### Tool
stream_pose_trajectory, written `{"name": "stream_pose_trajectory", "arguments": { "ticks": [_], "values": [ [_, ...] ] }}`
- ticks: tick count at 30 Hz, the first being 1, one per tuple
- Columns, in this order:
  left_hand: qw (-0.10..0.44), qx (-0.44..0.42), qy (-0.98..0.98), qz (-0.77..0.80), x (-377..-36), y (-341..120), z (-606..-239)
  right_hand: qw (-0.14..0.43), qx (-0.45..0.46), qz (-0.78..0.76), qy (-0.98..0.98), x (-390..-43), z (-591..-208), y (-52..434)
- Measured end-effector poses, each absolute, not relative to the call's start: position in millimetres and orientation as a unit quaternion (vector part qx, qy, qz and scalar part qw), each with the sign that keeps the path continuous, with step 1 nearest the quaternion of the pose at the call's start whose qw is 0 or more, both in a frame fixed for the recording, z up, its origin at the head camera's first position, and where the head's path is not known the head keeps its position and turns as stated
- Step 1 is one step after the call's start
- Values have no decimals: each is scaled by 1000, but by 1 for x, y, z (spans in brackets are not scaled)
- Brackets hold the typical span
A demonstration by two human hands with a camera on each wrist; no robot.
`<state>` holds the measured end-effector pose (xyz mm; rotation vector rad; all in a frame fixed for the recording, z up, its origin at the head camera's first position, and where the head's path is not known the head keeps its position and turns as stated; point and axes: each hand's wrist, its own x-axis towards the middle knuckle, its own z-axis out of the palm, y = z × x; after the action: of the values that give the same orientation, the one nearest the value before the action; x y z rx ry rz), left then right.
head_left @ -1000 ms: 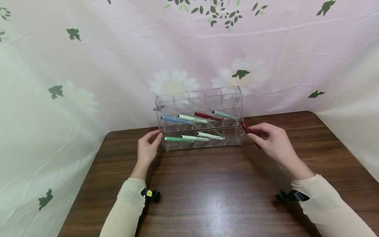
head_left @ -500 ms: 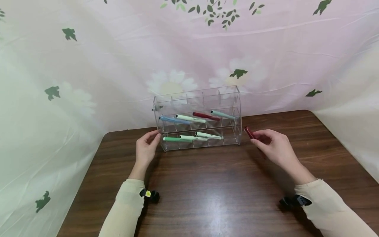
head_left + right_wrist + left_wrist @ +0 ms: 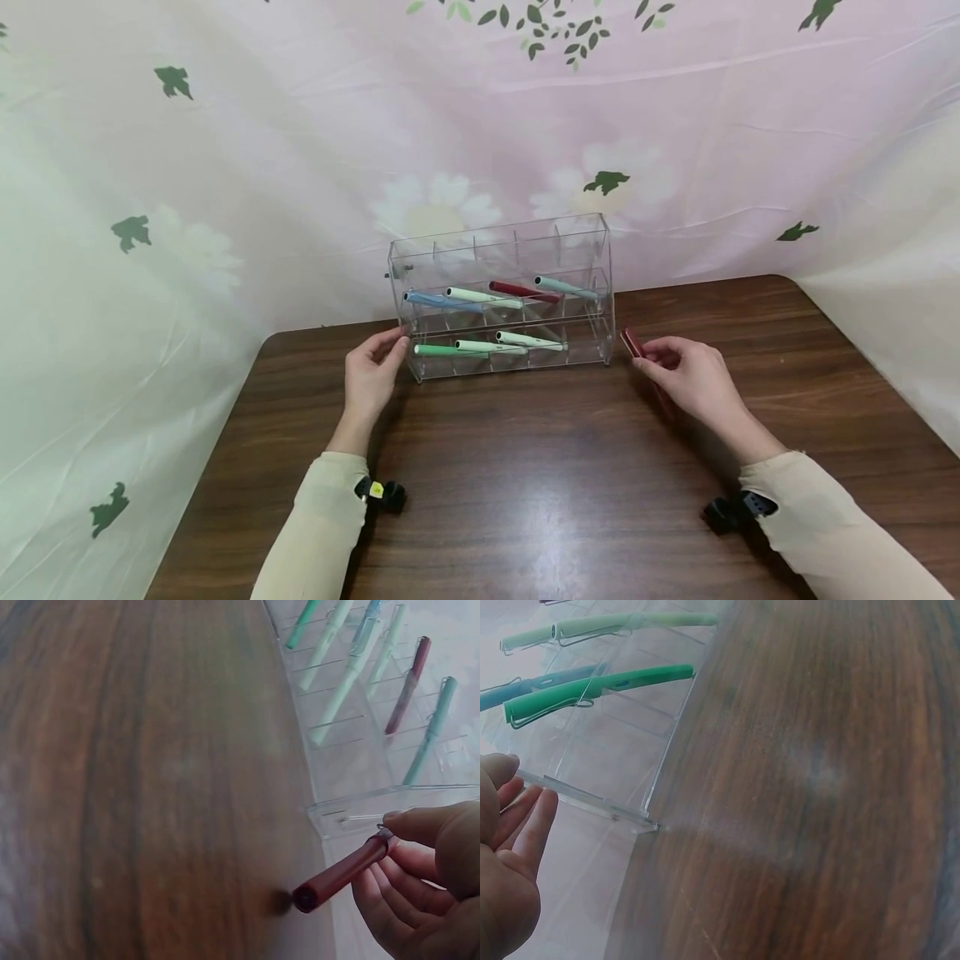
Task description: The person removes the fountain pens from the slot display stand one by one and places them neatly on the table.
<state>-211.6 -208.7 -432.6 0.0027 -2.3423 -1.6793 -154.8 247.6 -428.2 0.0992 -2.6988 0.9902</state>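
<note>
A clear acrylic pen rack (image 3: pixel 510 377) with stepped tiers stands at the back of the table. Its lower tier holds a green pen (image 3: pixel 442 351) and two pale green pens. On the tier above lie a blue pen (image 3: pixel 442 302), a pale green pen, a dark red pen (image 3: pixel 525 291) and a teal pen (image 3: pixel 566 287). My left hand (image 3: pixel 371 371) pinches the rack's left side edge between thumb and fingers. Just right of the rack, apart from it, my right hand (image 3: pixel 686 375) holds another dark red pen (image 3: pixel 341 879) between thumb and fingers, tilted.
The brown wooden table (image 3: pixel 517 483) extends in front of the rack and to both sides. A patterned cloth (image 3: pixel 315 167) hangs close behind the rack and along the sides. Dark wrist cameras (image 3: pixel 386 495) are strapped over both sleeves.
My right hand has drawn the red pen slightly rightward and toward me, away from the rack's right side, and the pen has turned a little. My left hand stays at the rack's edge.
</note>
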Motion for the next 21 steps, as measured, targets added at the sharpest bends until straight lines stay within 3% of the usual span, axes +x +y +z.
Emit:
{"name": "stream_pose_trajectory", "arguments": {
  "ticks": [21],
  "values": [
    [145, -9, -797, -586, -211, -206, -433, 37, -1, 312, -949, -164, -439, 244]
  ]
}}
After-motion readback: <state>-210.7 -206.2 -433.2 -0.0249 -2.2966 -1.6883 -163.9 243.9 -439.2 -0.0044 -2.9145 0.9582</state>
